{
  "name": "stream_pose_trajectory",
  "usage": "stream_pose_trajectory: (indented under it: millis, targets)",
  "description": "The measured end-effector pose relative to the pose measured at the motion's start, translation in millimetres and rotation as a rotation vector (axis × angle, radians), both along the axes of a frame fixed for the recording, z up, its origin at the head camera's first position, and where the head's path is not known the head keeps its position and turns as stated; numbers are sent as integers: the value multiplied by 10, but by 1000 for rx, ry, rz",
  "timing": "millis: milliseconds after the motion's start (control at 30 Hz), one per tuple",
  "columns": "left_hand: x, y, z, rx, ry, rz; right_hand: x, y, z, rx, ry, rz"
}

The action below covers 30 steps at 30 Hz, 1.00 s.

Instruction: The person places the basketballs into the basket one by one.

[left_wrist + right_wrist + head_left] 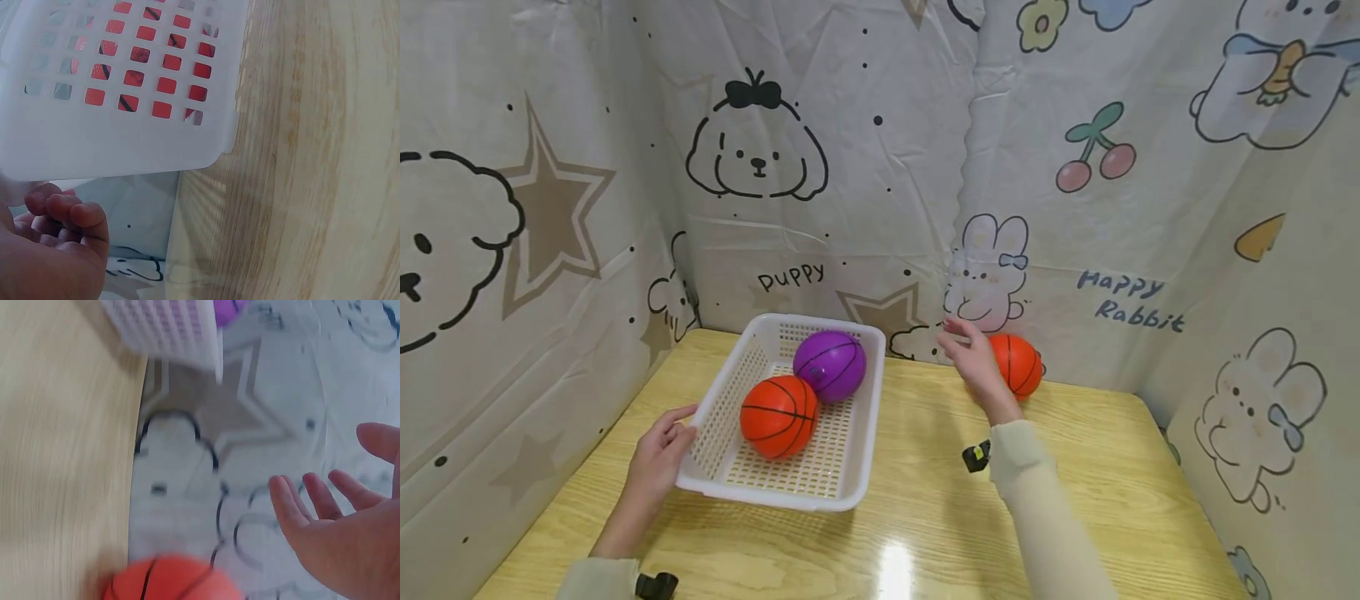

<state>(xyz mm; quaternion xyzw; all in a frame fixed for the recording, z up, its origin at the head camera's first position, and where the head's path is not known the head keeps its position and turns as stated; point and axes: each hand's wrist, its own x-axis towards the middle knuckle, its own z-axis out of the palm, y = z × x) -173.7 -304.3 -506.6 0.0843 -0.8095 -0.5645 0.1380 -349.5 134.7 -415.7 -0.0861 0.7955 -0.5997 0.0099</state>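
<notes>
My left hand (661, 454) grips the left rim of a white plastic basket (871, 417), its curled fingers showing under the rim in the left wrist view. Inside the basket an orange toy basketball (778, 417) lies against a purple toy basketball (829, 365). My right hand (976, 362) is held above the table right of the basket, fingers spread loosely and holding nothing. Another orange toy basketball (1019, 367) sits at the table's back edge, partly hidden behind that hand and wrist. The right wrist view shows this ball below the open palm.
The wooden table (925, 492) carries the basket and the loose ball. A printed cloth (880, 208) with cartoon animals stands behind and along both sides of it. Small black devices (976, 456) are worn at the wrists.
</notes>
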Motion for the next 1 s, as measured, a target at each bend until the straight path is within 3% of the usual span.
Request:
stream_pose_trajectory:
  millis: [300, 500, 600, 1000]
  targets:
    - [-2, -42, -45, -4, -28, 11, -126, 698, -231, 42, 15, -314]
    - [-27, -38, -54, -7, -16, 0, -129, 1025, -369, 77, 2, -452]
    - [-29, -38, -49, 5, -25, 6, -129, 1102, -424, 113, -22, -456]
    - [-10, -12, -16, 11, -12, 12, -184, 1167, -738, 208, -83, -346]
